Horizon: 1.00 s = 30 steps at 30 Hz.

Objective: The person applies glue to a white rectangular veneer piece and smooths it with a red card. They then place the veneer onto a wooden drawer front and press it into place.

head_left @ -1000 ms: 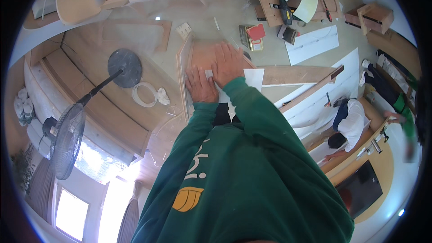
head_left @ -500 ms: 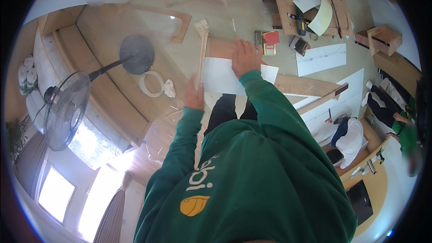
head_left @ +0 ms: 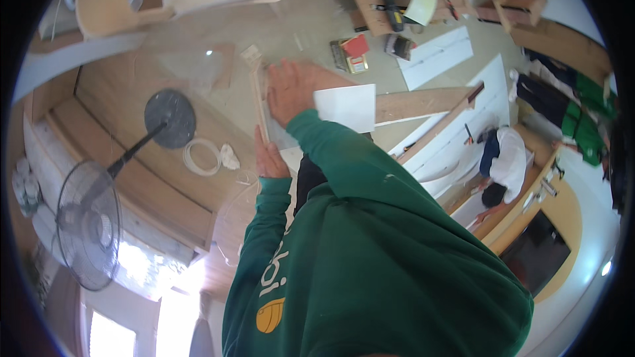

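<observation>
In front of my body a white sheet point(head_left: 349, 107) lies over a brown board point(head_left: 331, 79). Along its left side runs a narrow wooden strip point(head_left: 258, 102), its far end wider and pale. My right hand point(head_left: 290, 91) is laid flat on the left part of the work, fingers stretched toward the strip, the sleeve crossing over the sheet. Beside the strip's near end, my left hand point(head_left: 269, 160) has its fingers extended along the outer edge and seems to touch it. The sheet's left part is partly hidden by my right hand and sleeve.
A standing fan point(head_left: 89, 225) and a coil of white edging point(head_left: 202, 157) are at left. Tins point(head_left: 357, 64) sit beyond the board, near a wooden bench point(head_left: 370, 10) with a power tool. White panels point(head_left: 436, 59) lie right; a person in white point(head_left: 506, 158) crouches there.
My right hand has slid left from the sheet's middle to beside the wooden strip. My left hand, blurred before, now rests by the strip's near end. The whole view has turned.
</observation>
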### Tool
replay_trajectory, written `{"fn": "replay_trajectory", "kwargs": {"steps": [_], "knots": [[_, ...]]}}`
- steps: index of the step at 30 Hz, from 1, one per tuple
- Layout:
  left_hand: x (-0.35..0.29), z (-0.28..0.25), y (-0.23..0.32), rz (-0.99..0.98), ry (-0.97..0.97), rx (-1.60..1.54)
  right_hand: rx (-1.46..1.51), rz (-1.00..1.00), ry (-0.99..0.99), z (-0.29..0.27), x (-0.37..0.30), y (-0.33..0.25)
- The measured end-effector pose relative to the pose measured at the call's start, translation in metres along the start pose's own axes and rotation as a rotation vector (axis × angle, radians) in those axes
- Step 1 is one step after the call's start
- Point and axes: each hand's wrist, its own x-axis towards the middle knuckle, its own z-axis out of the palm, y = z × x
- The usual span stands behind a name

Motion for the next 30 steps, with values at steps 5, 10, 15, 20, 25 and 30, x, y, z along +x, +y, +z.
{"fn": "replay_trajectory", "kwargs": {"steps": [5,10,15,20,25,30], "knots": [[0.004,0.001,0.000,0.135,0.085,0.068,0.159,0.015,0.042,0.024,-0.012,-0.010],[0.005,0.005,-0.009,0.109,0.081,0.116,0.046,-0.018,0.015,0.014,-0.017,-0.011],[0.006,0.009,-0.015,0.137,0.138,0.151,0.143,-0.258,0.042,0.003,-0.039,-0.003],[0.005,0.012,-0.003,0.074,0.187,0.178,0.297,-0.336,0.211,-0.013,-0.083,0.023],[0.005,0.009,-0.007,0.152,0.179,0.349,0.489,-0.082,0.205,-0.016,-0.090,0.033],[-0.004,0.000,0.027,0.316,0.229,0.610,0.246,0.152,0.316,-0.092,-0.135,0.123]]}}
